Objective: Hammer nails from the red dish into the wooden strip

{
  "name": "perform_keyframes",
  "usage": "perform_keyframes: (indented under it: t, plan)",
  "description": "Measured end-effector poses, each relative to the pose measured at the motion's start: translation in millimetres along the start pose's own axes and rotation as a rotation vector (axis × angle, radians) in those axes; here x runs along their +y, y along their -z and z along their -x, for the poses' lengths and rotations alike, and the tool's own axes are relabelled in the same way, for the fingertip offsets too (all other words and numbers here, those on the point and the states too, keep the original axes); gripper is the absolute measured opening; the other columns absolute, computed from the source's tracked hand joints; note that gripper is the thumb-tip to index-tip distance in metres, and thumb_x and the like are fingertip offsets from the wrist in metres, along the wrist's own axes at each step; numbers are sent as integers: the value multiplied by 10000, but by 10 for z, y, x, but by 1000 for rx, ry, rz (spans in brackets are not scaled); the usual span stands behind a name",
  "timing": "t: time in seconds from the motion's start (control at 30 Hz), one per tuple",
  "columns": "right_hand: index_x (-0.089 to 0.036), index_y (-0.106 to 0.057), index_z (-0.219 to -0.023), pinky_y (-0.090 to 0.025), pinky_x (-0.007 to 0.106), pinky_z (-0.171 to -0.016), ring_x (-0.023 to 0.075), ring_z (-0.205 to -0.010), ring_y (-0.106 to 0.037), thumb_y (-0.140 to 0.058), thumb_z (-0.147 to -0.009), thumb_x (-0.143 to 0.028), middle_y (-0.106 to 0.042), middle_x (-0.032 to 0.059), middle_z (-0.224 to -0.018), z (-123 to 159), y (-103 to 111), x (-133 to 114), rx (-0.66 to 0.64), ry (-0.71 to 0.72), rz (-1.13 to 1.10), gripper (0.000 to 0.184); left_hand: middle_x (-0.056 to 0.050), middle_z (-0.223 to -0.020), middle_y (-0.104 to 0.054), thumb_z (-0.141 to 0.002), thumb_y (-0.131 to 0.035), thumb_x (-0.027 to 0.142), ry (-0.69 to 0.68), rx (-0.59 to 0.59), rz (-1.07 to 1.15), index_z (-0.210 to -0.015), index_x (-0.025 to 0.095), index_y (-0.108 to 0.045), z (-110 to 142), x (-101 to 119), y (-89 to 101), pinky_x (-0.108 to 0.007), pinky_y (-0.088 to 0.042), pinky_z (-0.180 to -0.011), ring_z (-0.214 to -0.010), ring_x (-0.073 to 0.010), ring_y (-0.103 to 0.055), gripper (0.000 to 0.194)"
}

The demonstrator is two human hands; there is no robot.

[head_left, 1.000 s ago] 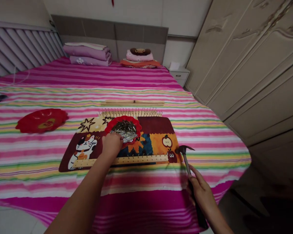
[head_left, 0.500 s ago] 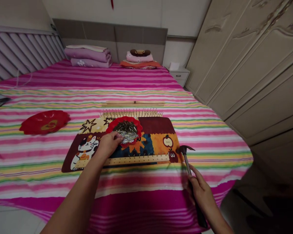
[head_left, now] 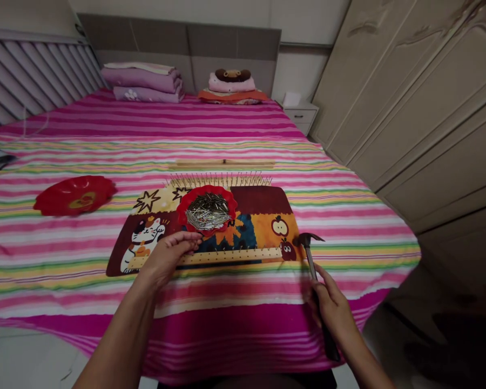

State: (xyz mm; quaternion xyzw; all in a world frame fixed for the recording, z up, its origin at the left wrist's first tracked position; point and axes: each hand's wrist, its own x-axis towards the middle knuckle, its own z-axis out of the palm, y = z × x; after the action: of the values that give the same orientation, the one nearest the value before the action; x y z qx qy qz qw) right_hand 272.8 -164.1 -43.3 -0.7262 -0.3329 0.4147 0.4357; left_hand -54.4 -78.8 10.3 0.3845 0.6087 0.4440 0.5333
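My left hand (head_left: pixel 168 254) hovers over the left part of a wooden strip with holes (head_left: pixel 243 255), just below a red dish of nails (head_left: pixel 207 208). Its fingers are pinched together; what they hold is too small to make out. My right hand (head_left: pixel 332 308) is wrapped round the handle of a hammer (head_left: pixel 310 254), whose head rests near the strip's right end. Both lie on a colourful cartoon mat (head_left: pixel 263 221). A second strip bristling with nails (head_left: pixel 221 181) stands along the mat's far edge.
An empty red dish (head_left: pixel 75 194) lies to the left on the striped bedsheet (head_left: pixel 105 140). Another wooden strip (head_left: pixel 224 163) lies further back. Folded bedding (head_left: pixel 143 84) and a pillow stack sit by the headboard. A wardrobe (head_left: pixel 421 108) stands to the right.
My left hand has drawn back from the nail dish toward me and now sits over the holed strip with fingers pinched. The right hand and hammer have barely moved.
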Motion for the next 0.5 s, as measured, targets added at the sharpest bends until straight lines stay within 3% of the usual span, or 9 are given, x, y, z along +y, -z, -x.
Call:
perform_keyframes:
  t: [0.17, 0.37, 0.5]
  plan:
    - [-132, -396, -1364, -294, 190, -250, 99, -261, -354, -513, -739, -476, -453, -97, -400, -14, 1, 48, -49, 5, -19, 723, -23, -678, -689, -401, -801, 367, 39, 25, -45, -745, 165, -700, 47, -63, -27, -260, -501, -600, -616, -138, -610, 412]
    - [-130, -392, -1358, -290, 183, -257, 93, -285, -350, -502, -771, -443, -443, -99, -427, 9, 0, 40, -66, 41, -29, 675, -25, -674, -686, -495, -755, 448, -50, 93, -186, -755, 177, -721, 49, -252, -22, -253, -490, -591, -628, -145, -607, 377]
    - [-138, -377, -1366, -291, 189, -254, 96, -281, -347, -494, -772, -460, -442, -106, -428, -1, 2, 65, -87, 51, -32, 686, 3, -572, -636, -509, -733, 447, -29, 95, -148, -789, 162, -713, 75, -299, -84, -255, -474, -579, -553, -124, -562, 400]
